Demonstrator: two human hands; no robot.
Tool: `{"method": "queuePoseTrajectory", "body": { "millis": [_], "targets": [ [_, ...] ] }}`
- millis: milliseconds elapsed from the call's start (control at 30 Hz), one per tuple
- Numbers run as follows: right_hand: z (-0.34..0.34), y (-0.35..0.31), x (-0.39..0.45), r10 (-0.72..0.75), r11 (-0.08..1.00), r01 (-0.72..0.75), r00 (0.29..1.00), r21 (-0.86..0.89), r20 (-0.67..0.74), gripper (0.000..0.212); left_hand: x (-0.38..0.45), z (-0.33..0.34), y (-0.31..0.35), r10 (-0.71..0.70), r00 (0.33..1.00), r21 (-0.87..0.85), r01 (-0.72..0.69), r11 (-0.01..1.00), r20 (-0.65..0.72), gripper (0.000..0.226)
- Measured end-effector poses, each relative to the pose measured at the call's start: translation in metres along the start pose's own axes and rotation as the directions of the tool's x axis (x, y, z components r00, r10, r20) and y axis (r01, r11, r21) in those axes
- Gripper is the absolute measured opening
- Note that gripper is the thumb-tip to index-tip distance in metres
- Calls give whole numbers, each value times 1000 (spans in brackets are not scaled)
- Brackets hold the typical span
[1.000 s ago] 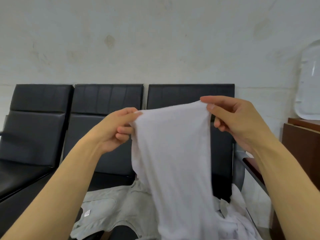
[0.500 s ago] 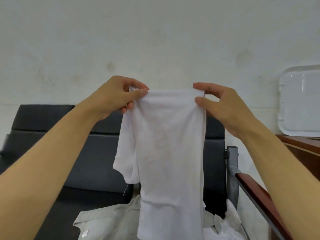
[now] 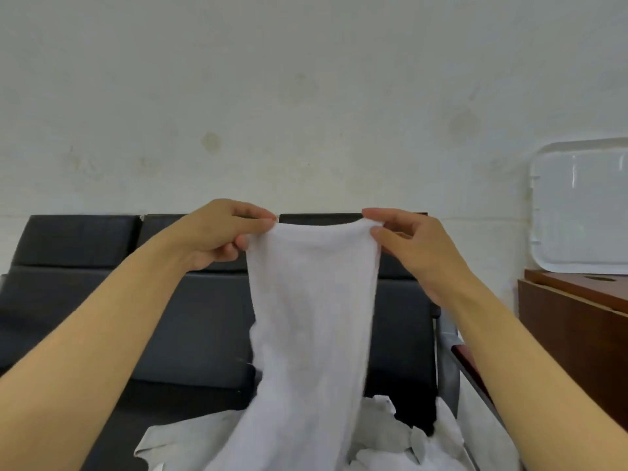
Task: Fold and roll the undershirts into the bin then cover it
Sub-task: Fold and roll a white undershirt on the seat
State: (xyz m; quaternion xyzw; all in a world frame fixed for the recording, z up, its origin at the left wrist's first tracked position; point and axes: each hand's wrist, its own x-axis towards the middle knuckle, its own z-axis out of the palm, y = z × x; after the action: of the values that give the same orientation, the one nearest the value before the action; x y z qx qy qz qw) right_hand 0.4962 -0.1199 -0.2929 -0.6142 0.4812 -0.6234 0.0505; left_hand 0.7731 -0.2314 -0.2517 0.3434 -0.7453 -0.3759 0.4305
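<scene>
between the two hands hangs a white undershirt, its top edge stretched level: the left hand pinches one corner between thumb and forefinger, the right hand pinches the other the same way. it drops in a long narrow fold onto a heap of pale shirts on the black seats. off right, a white lid leans on the wall above a brown cabinet.

Black seats behind and an armrest rightward bound the open air.
</scene>
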Motion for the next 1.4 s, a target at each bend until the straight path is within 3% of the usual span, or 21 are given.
{"method": "queuePoseTrajectory", "body": {
  "millis": [100,200,300,567,667,800,967,1200,1400],
  "targets": [
    [5,12,-5,31,999,-32,999,33,22,31,-1,-6,0,-69,994,-48,74,996,90,15],
    [3,17,-5,37,999,-37,999,-10,13,32,-3,-7,-5,-119,965,239,62,969,232,20],
    [2,18,-6,33,997,-31,999,-77,27,31,-3,-7,-7,-151,959,417,37,908,242,21],
    [-9,17,-9,41,993,-31,995,-112,91,20,8,-9,-21,-82,977,343,10,939,195,16],
    [-13,14,-8,62,976,-31,988,-213,138,27,5,-10,-16,-68,955,359,-42,932,287,15],
    [-20,3,-10,26,925,33,988,-380,149,19,-5,-12,-3,-80,916,444,-113,889,392,13],
    [-18,8,-8,80,860,29,978,-509,191,11,7,-11,-19,-117,930,569,-110,815,348,14],
    [1,55,41,158,731,12,970,-682,186,5,65,-1,-52,-54,985,494,-34,869,162,10],
    [-11,37,113,69,825,-3,993,-566,96,17,124,-3,-16,159,986,274,-141,951,-45,20]
  ]
}}
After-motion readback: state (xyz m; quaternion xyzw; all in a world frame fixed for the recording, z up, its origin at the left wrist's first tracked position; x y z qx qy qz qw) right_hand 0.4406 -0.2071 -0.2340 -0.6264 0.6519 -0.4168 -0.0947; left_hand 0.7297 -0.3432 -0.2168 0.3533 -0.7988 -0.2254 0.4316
